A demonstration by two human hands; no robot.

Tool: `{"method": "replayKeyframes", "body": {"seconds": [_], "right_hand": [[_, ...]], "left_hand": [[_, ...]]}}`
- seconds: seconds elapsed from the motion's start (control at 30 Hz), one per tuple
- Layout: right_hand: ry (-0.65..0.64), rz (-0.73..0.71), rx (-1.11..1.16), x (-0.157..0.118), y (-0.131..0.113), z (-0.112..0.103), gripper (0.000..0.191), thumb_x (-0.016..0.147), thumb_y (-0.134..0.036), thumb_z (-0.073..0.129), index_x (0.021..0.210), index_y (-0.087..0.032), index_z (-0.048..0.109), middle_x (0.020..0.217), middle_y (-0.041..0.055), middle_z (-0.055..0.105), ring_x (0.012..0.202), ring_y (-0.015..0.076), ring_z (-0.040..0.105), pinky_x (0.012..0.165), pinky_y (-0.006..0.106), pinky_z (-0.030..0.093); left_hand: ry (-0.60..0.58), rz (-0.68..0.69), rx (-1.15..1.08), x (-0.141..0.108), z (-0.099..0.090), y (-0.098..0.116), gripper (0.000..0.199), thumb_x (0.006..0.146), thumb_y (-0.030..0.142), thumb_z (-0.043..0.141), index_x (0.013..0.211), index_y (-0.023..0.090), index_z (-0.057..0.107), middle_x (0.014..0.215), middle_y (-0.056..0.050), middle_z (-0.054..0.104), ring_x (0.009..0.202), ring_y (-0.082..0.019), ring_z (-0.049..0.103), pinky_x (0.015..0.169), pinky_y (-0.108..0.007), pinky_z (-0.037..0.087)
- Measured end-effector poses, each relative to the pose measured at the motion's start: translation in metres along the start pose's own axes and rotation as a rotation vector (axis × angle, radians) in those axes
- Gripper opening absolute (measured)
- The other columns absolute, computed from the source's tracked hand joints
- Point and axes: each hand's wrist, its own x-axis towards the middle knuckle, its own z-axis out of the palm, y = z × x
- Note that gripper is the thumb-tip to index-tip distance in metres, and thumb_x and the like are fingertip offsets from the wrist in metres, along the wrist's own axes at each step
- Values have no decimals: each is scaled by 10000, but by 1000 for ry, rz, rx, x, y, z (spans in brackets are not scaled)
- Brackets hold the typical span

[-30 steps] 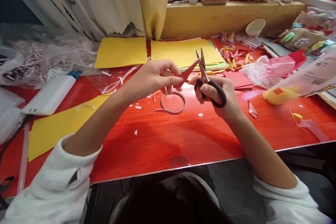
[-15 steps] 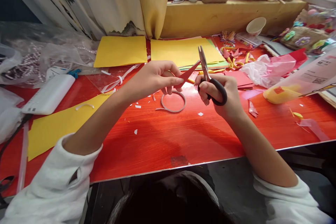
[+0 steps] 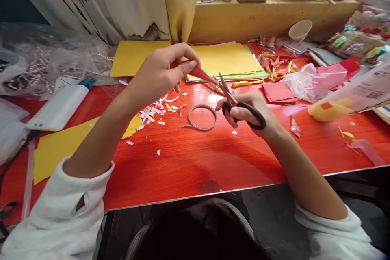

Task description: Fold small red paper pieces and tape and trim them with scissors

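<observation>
My left hand (image 3: 170, 67) pinches a folded piece of red paper (image 3: 202, 74) between thumb and fingers, its narrow tip pointing right. My right hand (image 3: 252, 109) grips black-handled scissors (image 3: 250, 113), fingers through the loops. The blades are parted and meet the tip of the red paper; whether they are cutting it I cannot tell. Below the hands, a thin grey coil (image 3: 203, 117) lies on the red table (image 3: 183, 170). White paper scraps (image 3: 149, 113) are strewn beside my left wrist.
Yellow paper sheets (image 3: 225, 59) lie at the back, with a stack of red paper squares (image 3: 278, 92) to their right. A white power bank (image 3: 57, 107) lies left. A clear plastic bag (image 3: 341, 93) and crumpled tissue (image 3: 304, 81) are on the right.
My left hand has moved up and left with the red paper, now sloping down to the right. The scissors have tilted left, and their blades have opened wider.
</observation>
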Motion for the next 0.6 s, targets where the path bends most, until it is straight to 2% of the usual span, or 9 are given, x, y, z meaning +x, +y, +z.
{"method": "replayKeyframes", "body": {"seconds": [0.2,0.33,0.43,0.6], "right_hand": [[8,81,-31,-1,0,2,294,685,-468,708,737,-183,655,452,-27,478,400,99,453,362,237,322],[18,93,-38,-1,1,1,271,672,-462,720,727,-200,674,445,-26,476,385,97,442,333,232,303],[18,99,-42,-1,1,2,265,664,-460,725,716,-205,673,442,-29,478,380,93,443,331,228,305],[19,115,-49,0,0,3,279,658,-458,730,701,-190,664,435,-33,472,380,90,449,339,226,309]], "left_hand": [[103,110,203,3,-4,-4,114,846,318,573,872,231,641,764,29,633,668,-71,480,599,-233,394],[148,185,291,3,-6,-4,107,837,236,577,870,232,679,793,14,578,745,-74,501,681,-235,393],[178,219,314,4,-5,-3,135,814,166,588,861,227,699,774,10,556,732,-69,512,679,-233,392],[175,206,341,4,-4,-1,139,813,158,585,855,218,703,764,6,546,703,-67,516,649,-235,386]]}}
